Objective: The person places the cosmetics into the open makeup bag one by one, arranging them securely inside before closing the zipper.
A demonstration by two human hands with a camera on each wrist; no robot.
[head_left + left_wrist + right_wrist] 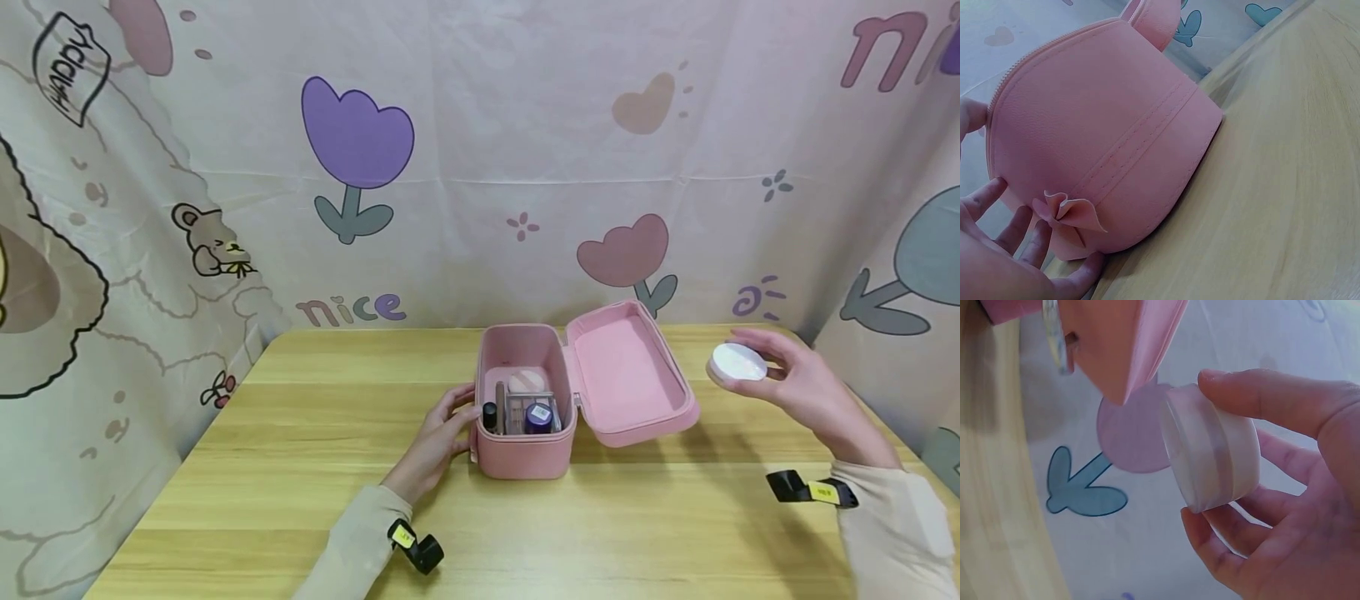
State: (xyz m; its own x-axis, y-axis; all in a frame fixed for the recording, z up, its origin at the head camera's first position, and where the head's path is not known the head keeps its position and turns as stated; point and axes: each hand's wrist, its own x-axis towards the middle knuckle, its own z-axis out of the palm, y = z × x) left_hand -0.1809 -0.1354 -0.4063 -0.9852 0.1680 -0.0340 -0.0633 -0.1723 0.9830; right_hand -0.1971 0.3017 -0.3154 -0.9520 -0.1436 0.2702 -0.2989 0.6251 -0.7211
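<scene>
A pink cosmetic case (523, 458) stands on the table with its lid (622, 371) swung out to the right. Inside, in the head view, lie a dark blue-capped jar (538, 419), a black-capped bottle (490, 416), clear-looking containers and a pale round item (527, 382). My left hand (437, 443) rests its fingers against the case's left side; the left wrist view has these fingertips beside a pink bow (1075, 215). To the right of the lid, above the table, my right hand (791, 375) holds a round white powder jar (1213, 450) between thumb and fingers.
The wooden table (315, 417) reaches to a printed cloth (480, 167) hung behind it and along both sides. The open lid stands between the case and my right hand. A black strap (810, 489) is around the right sleeve.
</scene>
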